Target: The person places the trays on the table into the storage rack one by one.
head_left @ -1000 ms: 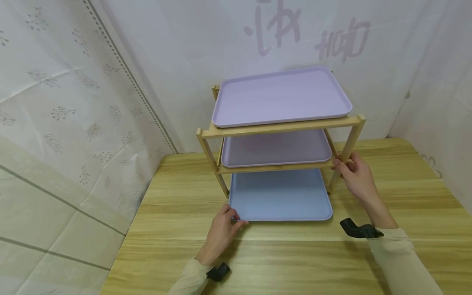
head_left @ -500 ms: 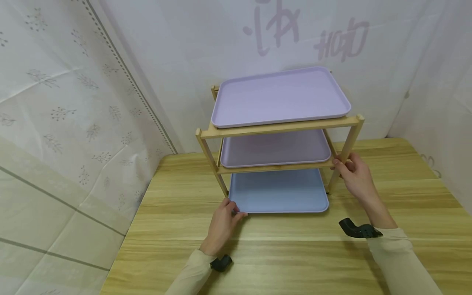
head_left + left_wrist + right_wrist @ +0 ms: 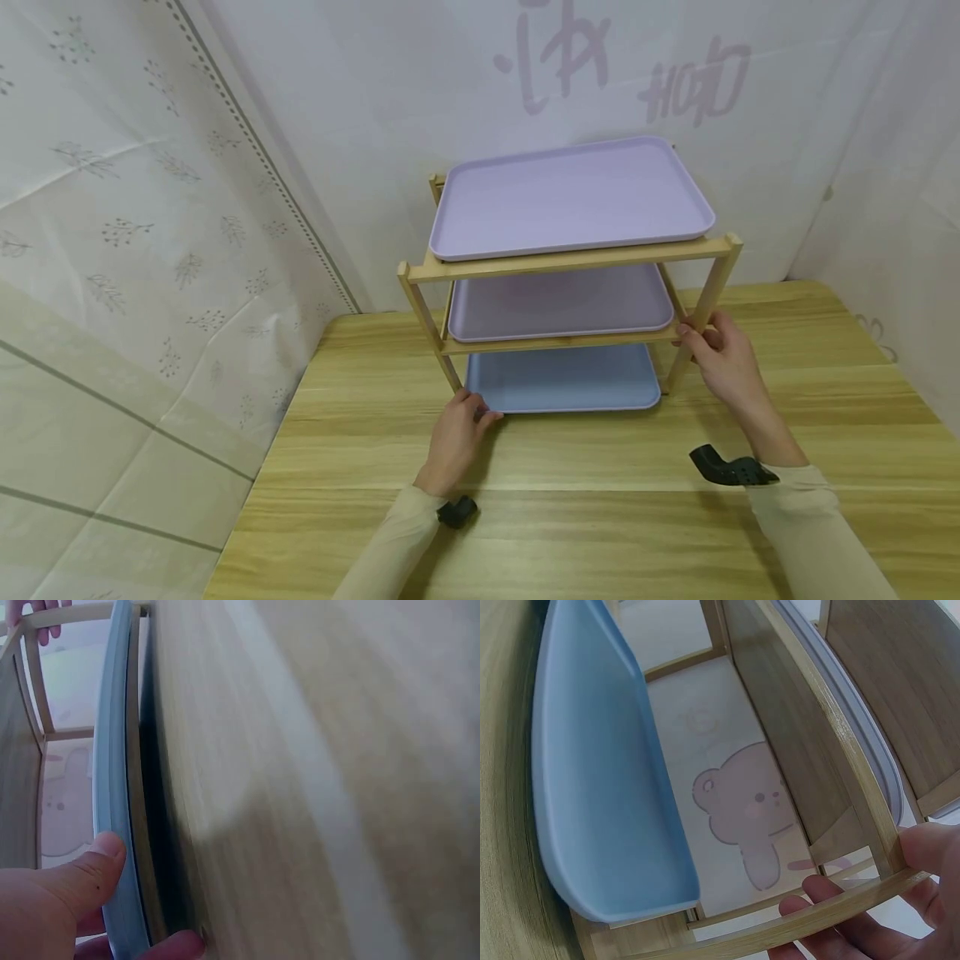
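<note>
A light blue tray lies on the lowest level of a three-tier wooden rack, its front edge sticking out a little. My left hand pinches the tray's front left corner. In the left wrist view, the thumb presses on the rim of the blue tray, with a fingertip below it. My right hand grips the rack's front right post at middle-shelf height. The right wrist view has its fingers curled round that post. One lilac tray sits on top, another lilac tray on the middle shelf.
The rack stands on a wood-grain table near its back edge. Behind it hangs a pale curtain with printed lettering. A patterned curtain borders the left side.
The blue tray has slid back into the rack, with my left hand moving along at its corner. My right hand has stayed in place on the post.
</note>
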A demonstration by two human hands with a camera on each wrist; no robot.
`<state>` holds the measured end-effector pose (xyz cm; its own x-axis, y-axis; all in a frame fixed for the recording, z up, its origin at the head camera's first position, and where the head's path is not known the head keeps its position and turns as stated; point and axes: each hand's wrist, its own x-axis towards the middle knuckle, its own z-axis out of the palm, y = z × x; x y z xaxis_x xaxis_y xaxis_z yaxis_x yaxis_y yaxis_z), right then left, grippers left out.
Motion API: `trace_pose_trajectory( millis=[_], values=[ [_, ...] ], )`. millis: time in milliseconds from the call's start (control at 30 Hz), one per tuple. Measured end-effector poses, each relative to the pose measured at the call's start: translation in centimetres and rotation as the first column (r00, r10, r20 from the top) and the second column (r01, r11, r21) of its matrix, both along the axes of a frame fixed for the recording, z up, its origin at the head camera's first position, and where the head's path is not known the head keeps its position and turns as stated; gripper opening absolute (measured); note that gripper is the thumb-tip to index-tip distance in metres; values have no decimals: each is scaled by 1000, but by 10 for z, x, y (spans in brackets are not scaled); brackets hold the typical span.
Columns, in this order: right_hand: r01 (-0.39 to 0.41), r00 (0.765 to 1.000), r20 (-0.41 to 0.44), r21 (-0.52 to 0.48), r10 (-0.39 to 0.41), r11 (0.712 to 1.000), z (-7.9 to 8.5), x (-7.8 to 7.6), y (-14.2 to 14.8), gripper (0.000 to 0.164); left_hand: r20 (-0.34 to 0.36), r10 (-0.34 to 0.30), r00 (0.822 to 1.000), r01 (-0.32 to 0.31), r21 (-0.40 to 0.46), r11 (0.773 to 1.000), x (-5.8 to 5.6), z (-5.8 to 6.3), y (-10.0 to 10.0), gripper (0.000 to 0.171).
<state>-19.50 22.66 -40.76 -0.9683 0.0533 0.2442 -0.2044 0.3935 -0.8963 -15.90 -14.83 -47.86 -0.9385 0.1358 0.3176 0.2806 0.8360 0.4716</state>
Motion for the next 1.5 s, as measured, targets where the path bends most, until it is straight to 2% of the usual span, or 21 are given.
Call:
trace_pose_trajectory(
  millis=[300,433,600,833,1500],
  values=[
    [7,1000,4,0,-7,1000,0,0,0,37,7,30,1000,-29,-82,996,-11,1,6,26],
    [7,1000,-2,5,-7,1000,0,0,0,36,-13,46,999,-47,-100,994,-14,0,7,27],
    [8,1000,-6,11,-8,1000,-1,-1,-1,35,-39,51,998,-55,-105,993,-17,-1,8,27],
    [8,1000,-13,4,-8,1000,-2,-1,-1,34,-24,62,998,-65,-127,990,-21,-1,9,27],
    [4,1000,4,-13,-4,1000,0,0,-1,35,-42,75,996,-81,-142,987,-29,2,12,28]
  ],
)
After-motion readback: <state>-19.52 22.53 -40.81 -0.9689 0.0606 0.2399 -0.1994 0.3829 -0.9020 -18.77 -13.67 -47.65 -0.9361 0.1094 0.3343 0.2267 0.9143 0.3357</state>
